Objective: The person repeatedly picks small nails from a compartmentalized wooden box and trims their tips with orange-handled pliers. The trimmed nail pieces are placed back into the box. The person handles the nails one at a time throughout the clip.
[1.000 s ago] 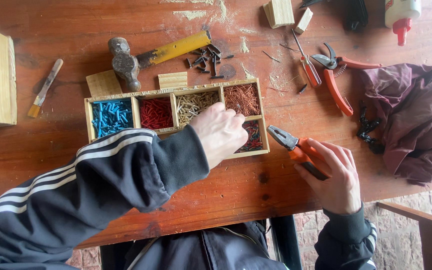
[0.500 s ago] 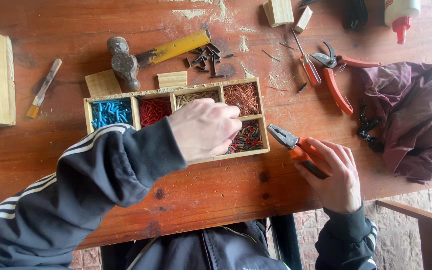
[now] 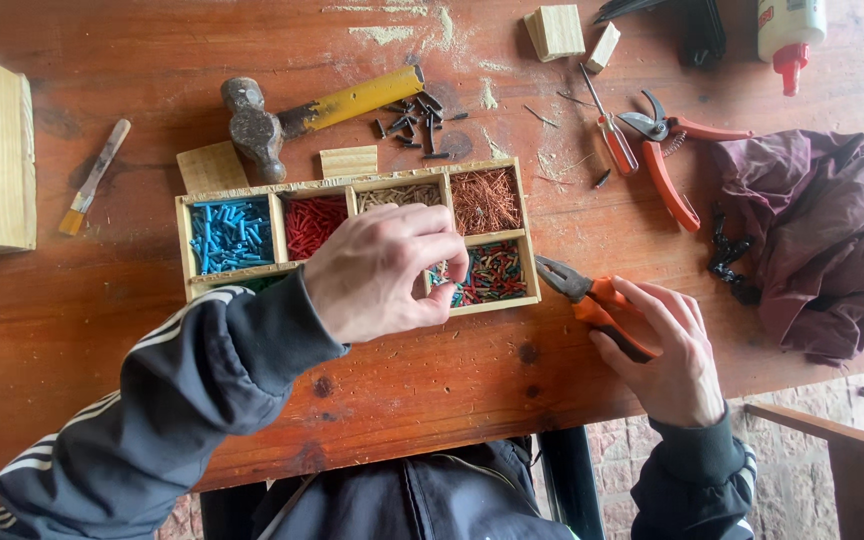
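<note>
A shallow wooden box (image 3: 352,188) with several compartments lies on the worn table. It holds blue pieces (image 3: 230,235), red pieces (image 3: 312,222), tan pieces (image 3: 400,195), copper wire bits (image 3: 485,200) and mixed coloured pieces (image 3: 497,270). My left hand (image 3: 382,270) hovers over the box's middle, thumb and fingers pinched together at the edge of the mixed compartment; what lies between them is hidden. My right hand (image 3: 667,360) rests near the table's front edge, gripping orange-handled pliers (image 3: 592,295) whose jaws point at the box.
Behind the box lie a yellow-handled hammer (image 3: 282,115), dark nails (image 3: 417,120), two small wood blocks (image 3: 212,165), a screwdriver (image 3: 607,125) and orange pruning shears (image 3: 667,165). A maroon cloth (image 3: 822,240) is at the right, a brush (image 3: 92,180) and wooden case (image 3: 2,150) at the left.
My left hand has slid a little left and toward me over the box, its fingers curling into a pinch. My right hand and the pliers have stayed put.
</note>
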